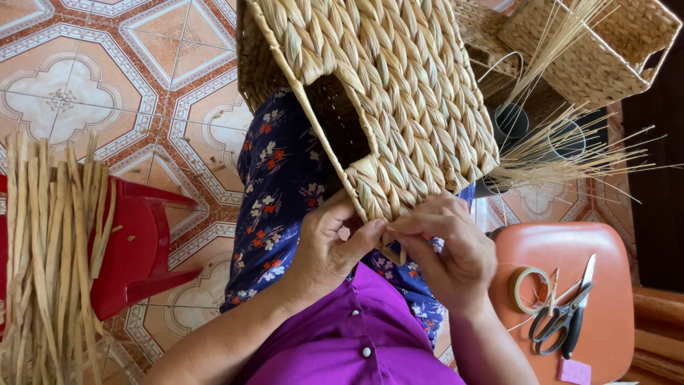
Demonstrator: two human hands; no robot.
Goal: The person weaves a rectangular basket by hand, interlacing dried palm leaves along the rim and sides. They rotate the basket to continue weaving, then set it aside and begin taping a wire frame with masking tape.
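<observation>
Far left of the grip, a bundle of dried straw strips [53, 257] lies over a red plastic stool [142, 249]. The left hand [331, 246] and right hand [449, 249] pinch the lower corner of a woven straw basket [399, 93] resting on the lap. Right of them, scissors [566, 314] and a tape roll [529, 289] sit on an orange stool [605, 249]; the basket's bulk hides everything behind it.

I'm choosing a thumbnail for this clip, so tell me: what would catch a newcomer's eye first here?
First, the big pale woven straw basket at top centre, resting on the lap, with the left hand and right hand pinching its lower corner. Next, the bright red plastic stool at left, draped with a bundle of flat dried straw strips. At lower right, black-handled scissors and a roll of tape lie on an orange plastic stool.
</observation>
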